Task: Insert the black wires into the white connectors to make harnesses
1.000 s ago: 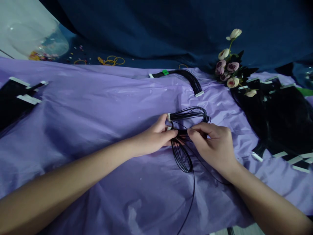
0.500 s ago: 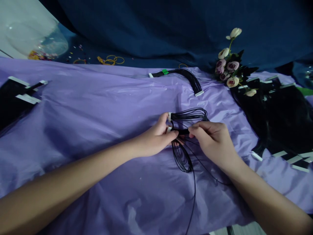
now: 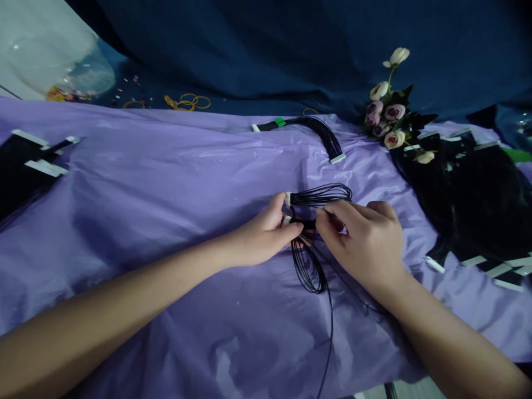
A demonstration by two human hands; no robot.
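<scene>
A black wire harness [image 3: 308,270] with white connectors is held low over the purple cloth. My left hand [image 3: 272,230] is closed around its connector end, thumb pressed on the wires. One white connector [image 3: 288,199] shows at my left fingertips, with looped wires running right from it. My right hand [image 3: 361,238] pinches the black wires just right of my left thumb; its fingertips partly hide that spot. Below both hands hangs a loop of thin wires, and loose single strands trail toward the lower edge.
Behind my hands lies another black harness [image 3: 320,133] with a green tag. Black harnesses are piled at right [image 3: 477,205] and at left [image 3: 25,166]. Artificial flowers [image 3: 388,113] lie by the right pile. Rubber bands [image 3: 189,102] and a clear container [image 3: 89,72] sit beyond the purple cloth [image 3: 166,177].
My right hand has turned and shifted slightly left along the black wires, its knuckles now raised more toward the camera. My left hand keeps its hold in the same place.
</scene>
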